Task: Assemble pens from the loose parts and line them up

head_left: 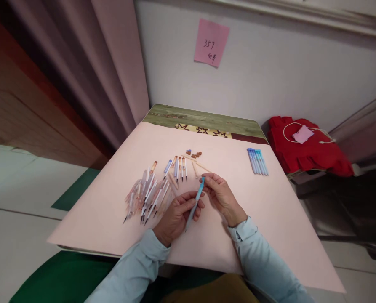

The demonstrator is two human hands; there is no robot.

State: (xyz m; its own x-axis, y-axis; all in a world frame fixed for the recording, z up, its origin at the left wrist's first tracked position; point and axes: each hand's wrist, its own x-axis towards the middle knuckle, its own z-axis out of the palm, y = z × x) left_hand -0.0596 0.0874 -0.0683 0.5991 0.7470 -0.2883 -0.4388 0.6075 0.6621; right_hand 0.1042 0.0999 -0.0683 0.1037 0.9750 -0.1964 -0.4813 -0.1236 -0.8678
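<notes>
A light blue pen (194, 206) with a grey lower barrel slants between my hands, its tip toward me. My left hand (180, 212) grips its barrel between thumb and fingers. At the upper end, my right hand (221, 193) pinches the blue top of the same pen. Left of my hands lies a loose pile of pen parts (150, 193), with white refills and clear or pinkish barrels. Several brown and blue printed barrels (180, 163) lie at the back of the pile. Small brown pieces (196, 155) and a blue piece (188, 151) sit behind them.
A row of blue pens (257, 162) lies at the table's right rear. The pale table covering (270, 235) reaches the front edge. Beyond the right edge is a red cloth (304, 147) with a white cable. A pink note (211, 43) is on the wall; a curtain hangs left.
</notes>
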